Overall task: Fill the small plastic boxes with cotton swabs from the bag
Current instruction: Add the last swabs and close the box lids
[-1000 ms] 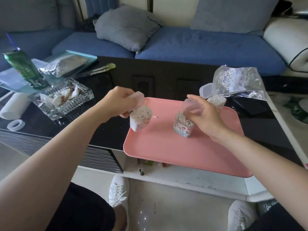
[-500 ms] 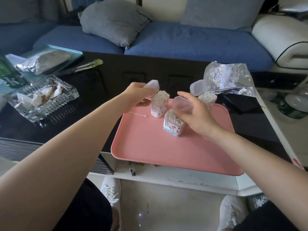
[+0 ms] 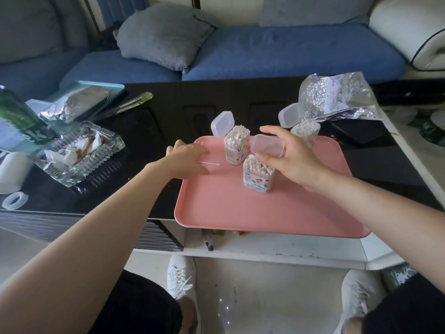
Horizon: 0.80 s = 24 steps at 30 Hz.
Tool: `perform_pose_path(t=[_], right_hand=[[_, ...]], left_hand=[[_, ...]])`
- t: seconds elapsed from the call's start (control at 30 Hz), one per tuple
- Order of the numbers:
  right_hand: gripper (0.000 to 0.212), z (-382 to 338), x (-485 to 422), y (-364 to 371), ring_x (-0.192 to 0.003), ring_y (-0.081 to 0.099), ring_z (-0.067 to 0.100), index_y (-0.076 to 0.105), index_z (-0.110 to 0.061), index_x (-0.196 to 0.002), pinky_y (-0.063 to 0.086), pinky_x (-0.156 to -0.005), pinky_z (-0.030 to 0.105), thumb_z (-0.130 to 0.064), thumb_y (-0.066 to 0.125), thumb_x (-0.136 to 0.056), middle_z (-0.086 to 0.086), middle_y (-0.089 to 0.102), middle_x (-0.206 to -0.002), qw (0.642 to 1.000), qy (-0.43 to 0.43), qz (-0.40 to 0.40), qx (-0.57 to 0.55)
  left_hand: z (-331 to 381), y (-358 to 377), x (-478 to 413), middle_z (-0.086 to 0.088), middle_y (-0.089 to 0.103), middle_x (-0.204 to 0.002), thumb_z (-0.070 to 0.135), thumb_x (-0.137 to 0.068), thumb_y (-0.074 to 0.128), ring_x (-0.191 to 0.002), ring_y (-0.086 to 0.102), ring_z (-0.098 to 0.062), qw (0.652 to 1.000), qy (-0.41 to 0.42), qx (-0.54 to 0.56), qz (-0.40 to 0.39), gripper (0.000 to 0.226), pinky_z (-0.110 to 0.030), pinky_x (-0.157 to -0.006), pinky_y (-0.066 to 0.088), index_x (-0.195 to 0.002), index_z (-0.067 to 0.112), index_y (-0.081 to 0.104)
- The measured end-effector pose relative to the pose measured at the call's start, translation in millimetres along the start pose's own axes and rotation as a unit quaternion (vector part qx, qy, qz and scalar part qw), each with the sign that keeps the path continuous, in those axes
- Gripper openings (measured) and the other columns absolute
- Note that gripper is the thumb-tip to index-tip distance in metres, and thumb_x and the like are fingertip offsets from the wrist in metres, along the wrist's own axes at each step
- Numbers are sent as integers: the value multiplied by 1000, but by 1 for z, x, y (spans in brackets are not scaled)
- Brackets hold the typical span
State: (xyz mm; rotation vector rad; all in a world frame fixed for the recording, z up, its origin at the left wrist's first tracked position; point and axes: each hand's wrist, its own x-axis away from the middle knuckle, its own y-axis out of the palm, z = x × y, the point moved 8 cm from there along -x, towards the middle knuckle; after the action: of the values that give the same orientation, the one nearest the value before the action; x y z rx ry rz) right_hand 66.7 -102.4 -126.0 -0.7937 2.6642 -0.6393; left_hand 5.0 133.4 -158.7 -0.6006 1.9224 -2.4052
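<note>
Three small clear boxes packed with cotton swabs stand upright on the pink tray (image 3: 277, 213). The left box (image 3: 237, 147) has its lid flipped open. The far box (image 3: 306, 131) is open too, beside the crinkled swab bag (image 3: 337, 97). My right hand (image 3: 291, 160) grips the hinged lid (image 3: 267, 145) of the near box (image 3: 257, 175). My left hand (image 3: 187, 160) lies at the tray's left edge, fingers and thumb spread around the end of one loose swab (image 3: 210, 163) on the tray.
The black table (image 3: 168, 112) also carries a glass ashtray (image 3: 77, 155) with scraps, a green can (image 3: 21, 116), a teal tray (image 3: 96, 88) with a foil packet and a tape ring (image 3: 14, 200) at left. A blue sofa stands behind. My shoes are on the floor below.
My left hand set the left box upright on the tray, let go and moved down-left to the loose swab. My right hand stays on the near box's lid.
</note>
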Motion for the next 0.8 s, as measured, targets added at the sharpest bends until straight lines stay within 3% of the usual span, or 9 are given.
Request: perform_pose_path(t=[0.13, 0.23, 0.3, 0.37, 0.47, 0.53, 0.6, 0.7, 0.8], right_hand=[[90, -2, 2, 5, -132, 45, 3, 43, -29, -147, 37, -112, 28, -54, 80, -69, -12, 48, -144, 999, 10, -51, -13], [113, -2, 5, 12, -133, 36, 1, 27, -30, -154, 32, -106, 20, -46, 88, -61, -11, 37, -150, 993, 1, -110, 31], [120, 0, 7, 14, -135, 30, 0, 19, -31, -156, 25, -105, 16, -33, 94, -63, -12, 30, -152, 991, -8, -123, 54], [121, 2, 7, 13, -136, 29, 0, 16, -33, -156, 24, -105, 17, -23, 95, -65, -12, 28, -152, 990, -13, -123, 59], [118, 3, 7, 11, -131, 40, 4, 17, -34, -155, 32, -105, 17, -20, 93, -67, -14, 31, -149, 991, -22, -115, 64], [114, 2, 8, 10, -103, 60, 9, 19, -36, -154, 46, -90, 15, -18, 92, -68, -10, 41, -144, 993, -28, -103, 57], [113, 0, 10, 10, -75, 62, 9, 20, -38, -154, 55, -77, 23, -18, 91, -69, 1, 51, -136, 994, -30, -97, 41], [114, 4, 12, 7, -97, 67, 24, 19, -41, -153, 57, -88, 40, -24, 92, -67, 15, 55, -132, 996, -22, -77, 34], [113, 8, 15, 6, -104, 64, 24, 20, -38, -154, 52, -88, 22, -18, 91, -69, 14, 58, -130, 997, -12, -60, 44]], left_hand=[[3, -10, 2, 11, 59, -102, 51, -86, 71, -120, 34, -22, 993, 12, -2, 114, 38, -41, -99, 24, -122, 38, 66], [3, -14, 6, 17, 62, -82, 36, -83, 78, -106, 54, -15, 986, 27, 48, 161, 8, -34, -95, 36, -90, 36, 76], [4, -11, 7, 17, 65, -78, 27, -80, 79, -89, 66, -14, 985, 27, 90, 147, 14, -32, -83, 52, -76, 39, 71], [8, -9, 9, 16, 67, -82, 26, -80, 75, -83, 67, -14, 988, 20, 87, 129, 18, -33, -76, 56, -78, 40, 65], [15, -5, 9, 13, 66, -88, 40, -85, 69, -82, 66, -15, 994, 26, 43, 99, 8, -32, -73, 55, -89, 33, 67], [23, -2, 12, 11, 64, -89, 46, -88, 65, -81, 64, -16, 995, 42, 4, 86, 17, -34, -73, 55, -93, 30, 68], [28, 2, 15, 10, 62, -91, 45, -89, 64, -83, 63, -17, 996, 53, -10, 75, 19, -35, -75, 54, -96, 27, 66], [35, 5, 20, 10, 62, -88, 36, -87, 66, -84, 62, -15, 997, 61, 26, 47, 14, -31, -74, 51, -96, 25, 67], [42, -17, 31, 4, 64, -69, 25, -85, 67, -67, 60, -14, 982, 70, 141, 100, 15, -31, -66, 51, -75, 15, 69]])
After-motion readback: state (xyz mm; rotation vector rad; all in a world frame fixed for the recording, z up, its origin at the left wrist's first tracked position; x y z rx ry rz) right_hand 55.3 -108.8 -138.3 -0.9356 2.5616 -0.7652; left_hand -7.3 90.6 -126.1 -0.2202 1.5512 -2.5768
